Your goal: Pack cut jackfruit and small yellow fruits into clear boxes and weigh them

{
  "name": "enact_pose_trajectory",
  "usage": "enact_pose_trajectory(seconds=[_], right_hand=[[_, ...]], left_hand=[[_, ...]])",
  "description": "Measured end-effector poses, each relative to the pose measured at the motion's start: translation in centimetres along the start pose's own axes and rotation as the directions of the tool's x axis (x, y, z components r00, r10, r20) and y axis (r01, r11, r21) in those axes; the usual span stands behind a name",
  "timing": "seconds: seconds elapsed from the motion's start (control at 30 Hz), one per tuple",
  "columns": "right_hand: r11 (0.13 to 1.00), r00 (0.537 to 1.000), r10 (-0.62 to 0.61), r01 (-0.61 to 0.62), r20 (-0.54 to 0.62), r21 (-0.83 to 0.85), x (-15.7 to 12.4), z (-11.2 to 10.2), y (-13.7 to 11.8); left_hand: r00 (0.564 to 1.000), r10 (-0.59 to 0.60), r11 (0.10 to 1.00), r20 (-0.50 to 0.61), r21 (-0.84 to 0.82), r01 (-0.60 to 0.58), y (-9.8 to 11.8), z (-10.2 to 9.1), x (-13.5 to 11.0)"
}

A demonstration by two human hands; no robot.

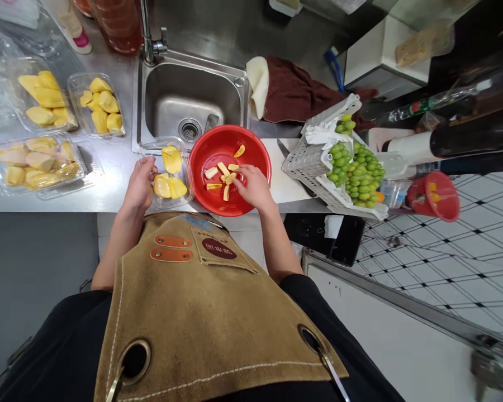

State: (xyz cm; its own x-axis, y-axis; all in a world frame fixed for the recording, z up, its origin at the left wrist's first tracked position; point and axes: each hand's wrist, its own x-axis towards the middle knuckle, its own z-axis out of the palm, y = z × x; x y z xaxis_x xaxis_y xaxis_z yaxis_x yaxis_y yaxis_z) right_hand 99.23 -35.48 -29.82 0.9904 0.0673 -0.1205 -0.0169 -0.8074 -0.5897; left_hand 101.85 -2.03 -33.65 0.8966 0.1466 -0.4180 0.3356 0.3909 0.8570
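Note:
My left hand [140,185] grips the left side of a clear plastic container [183,167] at the counter's front edge. That container holds several pieces of yellow jackfruit flesh [170,173]. My right hand [255,187] reaches into a red plastic bowl [218,144], its fingertips pinching a pale yellow jackfruit strip [230,178]. Several other cut strips [223,180] lie scattered on the bowl's floor, partly hidden by my fingers.
A steel sink [188,100] lies behind the bowl, with a maroon towel [289,95] beyond it. Several lidded containers of jackfruit [37,128] stand to the left. To the right are a knife [283,148] on a white board [283,173] and green grapes in a white basket [352,167].

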Motion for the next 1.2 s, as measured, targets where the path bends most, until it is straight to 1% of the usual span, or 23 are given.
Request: enact_pose_trajectory(seconds=[0.07,0.13,0.2,0.27,0.33,0.4,0.47,0.53,0.6,0.63,0.67,0.7,0.73,0.77,0.8,0.83,0.87,0.9,0.93,1.0,1.07,1.13,1.2], right_hand=[[0.99,1.0,-0.008,0.009,-0.007,0.144,-0.6,0.7,-1.1],[0.925,1.0,-0.022,0.016,0.012,0.379,-1.6,1.8,-2.6],[0.792,0.997,-0.045,-0.002,0.062,0.611,-2.7,3.1,-4.2],[0.652,0.989,-0.074,-0.048,0.126,0.757,-3.8,4.6,-5.7],[0.573,0.985,-0.081,-0.08,0.153,0.815,-4.6,6.2,-6.8],[0.549,0.99,-0.057,-0.079,0.131,0.832,-5.1,7.6,-7.6],[0.544,0.996,-0.027,-0.059,0.087,0.837,-5.6,8.6,-8.2],[0.538,0.999,0.002,-0.042,0.048,0.842,-6.4,8.9,-8.6],[0.543,0.999,0.035,-0.027,0.01,0.839,-7.5,8.5,-9.0],[0.554,0.999,0.05,-0.016,-0.014,0.832,-8.1,8.2,-9.0],[0.567,0.997,0.06,-0.001,-0.04,0.823,-8.8,7.7,-9.1],[0.581,0.996,0.062,0.02,-0.068,0.814,-9.5,7.3,-9.0],[0.591,0.994,0.062,0.04,-0.095,0.806,-10.1,6.8,-8.9],[0.599,0.991,0.065,0.057,-0.119,0.799,-10.7,6.4,-8.8],[0.607,0.987,0.073,0.069,-0.142,0.792,-11.2,6.1,-8.6],[0.616,0.982,0.09,0.075,-0.164,0.784,-11.6,5.8,-8.5],[0.63,0.976,0.115,0.074,-0.186,0.773,-12.0,5.5,-8.3],[0.645,0.968,0.142,0.07,-0.209,0.761,-12.4,5.4,-8.1],[0.66,0.958,0.168,0.067,-0.234,0.748,-12.7,5.2,-8.0],[0.681,0.933,0.216,0.066,-0.287,0.729,-13.5,4.9,-7.6],[0.695,0.894,0.269,0.078,-0.359,0.715,-14.4,4.6,-7.2],[0.714,0.834,0.325,0.093,-0.446,0.694,-15.5,4.3,-6.5],[0.746,0.761,0.376,0.09,-0.528,0.66,-16.8,4.0,-5.7]], left_hand=[[1.0,-0.011,1.0,0.019,-0.011,0.011,0.4,0.2,-0.5],[0.998,-0.034,0.999,0.048,-0.032,0.035,0.8,0.7,-1.3],[0.997,-0.051,0.997,0.065,-0.059,0.055,1.1,1.3,-2.2],[0.997,-0.048,0.996,0.062,-0.067,0.052,1.3,1.8,-3.1],[0.998,-0.026,0.999,0.058,-0.046,0.029,1.4,2.3,-4.1],[0.998,0.027,1.0,0.058,-0.008,-0.027,1.5,2.4,-5.2],[0.992,0.107,0.992,0.067,0.052,-0.111,1.7,2.5,-6.2],[0.982,0.167,0.975,0.087,0.135,-0.178,2.0,2.5,-7.4],[0.973,0.194,0.946,0.121,0.241,-0.219,2.4,2.8,-8.7],[0.965,0.228,0.919,0.131,0.297,-0.258,2.7,3.0,-9.4],[0.946,0.293,0.878,0.141,0.351,-0.324,3.0,3.3,-10.1],[0.91,0.385,0.815,0.156,0.405,-0.414,3.3,3.6,-10.8],[0.853,0.489,0.724,0.184,0.459,-0.514,3.6,4.0,-11.4],[0.778,0.586,0.61,0.226,0.509,-0.607,4.0,4.4,-11.8],[0.7,0.654,0.486,0.286,0.551,-0.679,4.4,4.8,-12.1],[0.633,0.682,0.366,0.365,0.579,-0.728,4.7,5.3,-12.2],[0.583,0.675,0.262,0.452,0.592,-0.762,5.1,5.8,-12.0],[0.547,0.646,0.18,0.532,0.591,-0.787,5.4,6.4,-11.8],[0.522,0.608,0.121,0.598,0.579,-0.806,5.5,7.0,-11.5],[0.486,0.536,0.055,0.69,0.546,-0.836,5.7,8.3,-10.8],[0.454,0.491,0.019,0.744,0.512,-0.859,5.5,9.9,-10.3],[0.412,0.457,-0.004,0.789,0.465,-0.885,5.1,11.8,-10.3],[0.353,0.423,-0.018,0.834,0.398,-0.917,4.5,14.2,-10.6]])
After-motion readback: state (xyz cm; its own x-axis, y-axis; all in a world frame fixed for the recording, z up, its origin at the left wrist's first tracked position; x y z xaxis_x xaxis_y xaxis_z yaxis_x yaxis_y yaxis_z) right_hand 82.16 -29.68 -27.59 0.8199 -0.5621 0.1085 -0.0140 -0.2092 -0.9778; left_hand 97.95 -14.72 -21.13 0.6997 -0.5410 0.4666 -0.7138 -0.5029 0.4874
